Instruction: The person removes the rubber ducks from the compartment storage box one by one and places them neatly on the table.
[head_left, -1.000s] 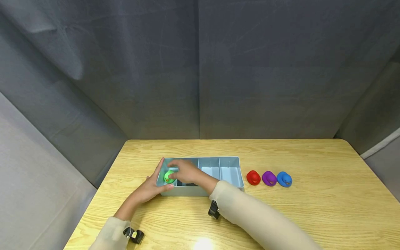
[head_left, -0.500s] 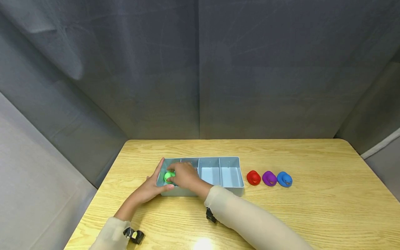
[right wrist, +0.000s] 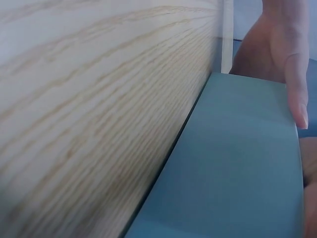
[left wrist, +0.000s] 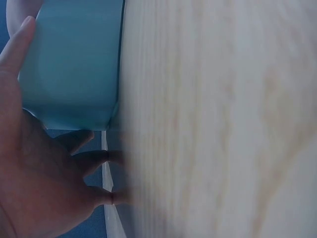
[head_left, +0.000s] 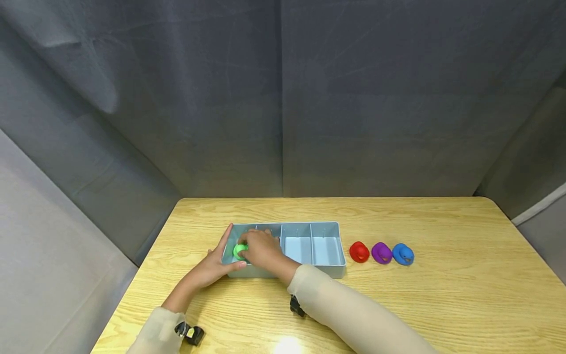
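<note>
A light blue divided box (head_left: 331, 272) lies lengthwise on the table, its compartments in a row. My left hand (head_left: 209, 269) holds its left end, the thumb on the front rim and the fingers along the end wall. In the left wrist view that thumb (left wrist: 19, 47) lies against the box's outer wall (left wrist: 74, 64). My right hand (head_left: 264, 250) reaches into the leftmost compartment and pinches a green rubber duck (head_left: 239, 251) between thumb and fingers; the hand covers part of the duck and much of the second compartment. Only a bit of my right hand (right wrist: 310, 173) shows in the right wrist view.
Just right of the box stand a red rubber duck (head_left: 359, 252), a purple rubber duck (head_left: 382, 253) and a blue rubber duck (head_left: 403, 254) in a row. The wooden table (head_left: 464, 295) ends at the back against a grey curtain (head_left: 376, 123).
My right hand has moved slightly left and down and closed its fingers on the green duck, which it was reaching over before. My left hand has kept its place on the box.
</note>
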